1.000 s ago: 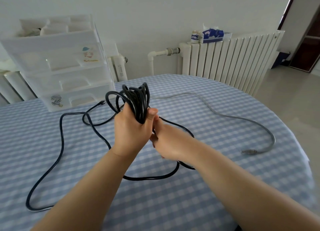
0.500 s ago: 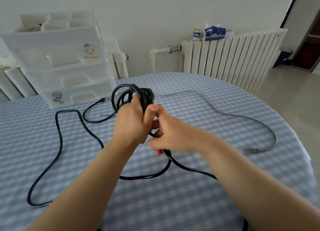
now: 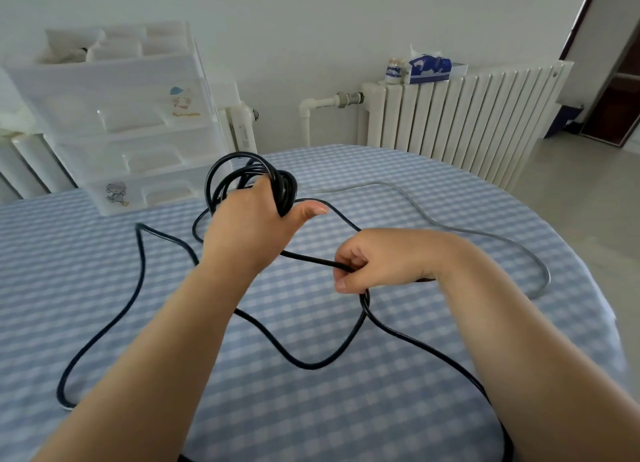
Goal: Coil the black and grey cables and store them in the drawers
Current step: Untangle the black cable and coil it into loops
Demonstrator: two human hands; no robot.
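Black cable point(image 3: 313, 363) between both raised hands point(image 3: 256, 226)

Drawers point(image 3: 138, 139) on table point(image 3: 346, 409), far left; radiator point(image 3: 460, 115) behind table, right; box point(image 3: 429, 68) on radiator.

We held a bundle of loops of the black cable point(image 3: 284, 188) in our left hand point(image 3: 252, 226) while our right hand point(image 3: 377, 261) pinched a loose stretch of it above the checked desk point(image 3: 346, 409), with the grey cable point(image 3: 485, 235) lying beyond and the white drawers point(image 3: 131, 122) standing far left.
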